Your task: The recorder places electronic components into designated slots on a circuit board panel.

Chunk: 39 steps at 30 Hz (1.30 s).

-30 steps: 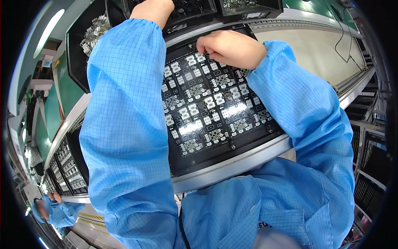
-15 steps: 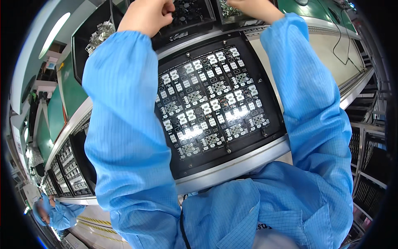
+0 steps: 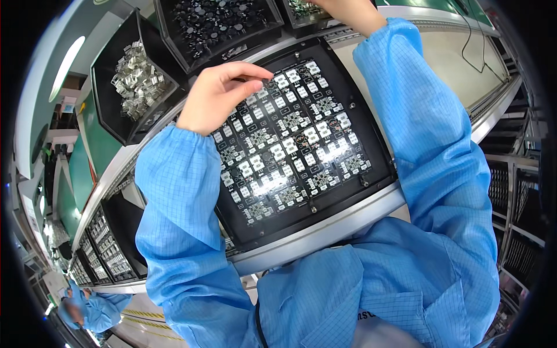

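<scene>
My left hand (image 3: 220, 93) is over the far left part of a dark circuit board panel (image 3: 296, 136), thumb and index finger pinched together. At their tips is a small dark round component (image 3: 268, 84), touching or just above the panel; its exact seating is hard to tell. The panel carries rows of white square parts and sits in a black tray (image 3: 380, 153). My right hand (image 3: 351, 13) reaches to the top edge, beside a black bin of small greenish and metallic parts (image 3: 307, 10); its fingertips are cut off by the picture edge.
A black bin of dark round components (image 3: 214, 26) stands behind the panel. Left of it, another bin holds silvery metal parts (image 3: 139, 81). Metal conveyor rails (image 3: 325, 232) run along the near side. More loaded trays (image 3: 107, 246) and a co-worker in blue (image 3: 96, 307) are at left.
My left hand has come back from the round-component bin to the panel, its fingers now pinched over it. My right hand stays near its bin, slightly higher in the picture.
</scene>
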Each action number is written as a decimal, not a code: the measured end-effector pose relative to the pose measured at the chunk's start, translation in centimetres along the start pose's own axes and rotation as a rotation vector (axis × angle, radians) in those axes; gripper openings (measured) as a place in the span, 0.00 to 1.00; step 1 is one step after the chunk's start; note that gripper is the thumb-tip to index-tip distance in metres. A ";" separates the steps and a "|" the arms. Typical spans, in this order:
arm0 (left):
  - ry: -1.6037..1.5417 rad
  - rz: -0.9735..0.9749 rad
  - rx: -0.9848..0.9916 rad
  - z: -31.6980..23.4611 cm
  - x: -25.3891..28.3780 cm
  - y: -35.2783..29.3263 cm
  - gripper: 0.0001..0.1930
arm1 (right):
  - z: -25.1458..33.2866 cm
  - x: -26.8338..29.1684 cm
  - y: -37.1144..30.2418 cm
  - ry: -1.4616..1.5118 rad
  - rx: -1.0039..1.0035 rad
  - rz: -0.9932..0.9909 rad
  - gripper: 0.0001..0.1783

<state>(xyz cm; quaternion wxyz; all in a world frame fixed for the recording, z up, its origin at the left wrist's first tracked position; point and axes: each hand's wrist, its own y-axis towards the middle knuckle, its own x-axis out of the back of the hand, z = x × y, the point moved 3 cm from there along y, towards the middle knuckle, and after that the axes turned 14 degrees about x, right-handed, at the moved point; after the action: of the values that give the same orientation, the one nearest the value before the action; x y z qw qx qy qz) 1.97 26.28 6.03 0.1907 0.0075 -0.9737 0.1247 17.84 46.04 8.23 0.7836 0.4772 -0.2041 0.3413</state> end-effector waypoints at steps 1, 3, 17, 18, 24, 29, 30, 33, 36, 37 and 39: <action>0.036 -0.010 -0.011 0.1 -0.4 0.2 0.10 | -0.7 0.1 -0.3 -0.130 -0.026 -0.041 0.07; 0.185 -0.060 -0.044 0.0 -1.0 0.4 0.10 | -0.9 0.3 -0.8 -0.075 -0.029 -0.084 0.06; 0.699 -0.194 -0.313 1.0 -1.7 1.9 0.09 | -1.5 1.1 -1.4 0.050 -0.007 -0.200 0.06; 0.711 -0.201 -0.320 0.9 -1.8 2.0 0.08 | -1.4 1.1 -1.3 0.027 -0.001 -0.192 0.06; 0.804 -0.180 -0.361 0.2 -2.2 2.2 0.10 | -1.5 1.4 -1.5 0.016 0.015 -0.171 0.05; 0.855 -0.140 -0.420 -0.5 -2.4 2.2 0.14 | -1.4 1.7 -1.5 0.036 0.034 -0.186 0.05; 0.871 -0.128 -0.448 -0.6 -2.5 2.2 0.15 | -1.5 1.8 -1.5 0.031 0.025 -0.178 0.05; 0.886 -0.100 -0.454 -0.8 -2.5 2.2 0.17 | -1.4 1.9 -1.5 0.038 0.015 -0.170 0.05; 0.903 -0.113 -0.417 -0.5 -2.3 2.2 0.18 | -1.3 2.1 -1.4 0.040 0.010 -0.170 0.05; 0.907 -0.114 -0.412 -0.5 -2.3 2.2 0.19 | -1.3 2.1 -1.4 0.031 0.005 -0.169 0.05; 0.917 -0.114 -0.406 -0.8 -2.5 2.1 0.20 | -1.6 2.1 -1.5 0.028 0.014 -0.172 0.05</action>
<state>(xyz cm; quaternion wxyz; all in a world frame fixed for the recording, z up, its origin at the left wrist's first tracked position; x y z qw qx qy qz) 4.45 28.47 5.29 0.6028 -0.0321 -0.7925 -0.0872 20.36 47.70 7.99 0.8095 0.4936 -0.1488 0.2810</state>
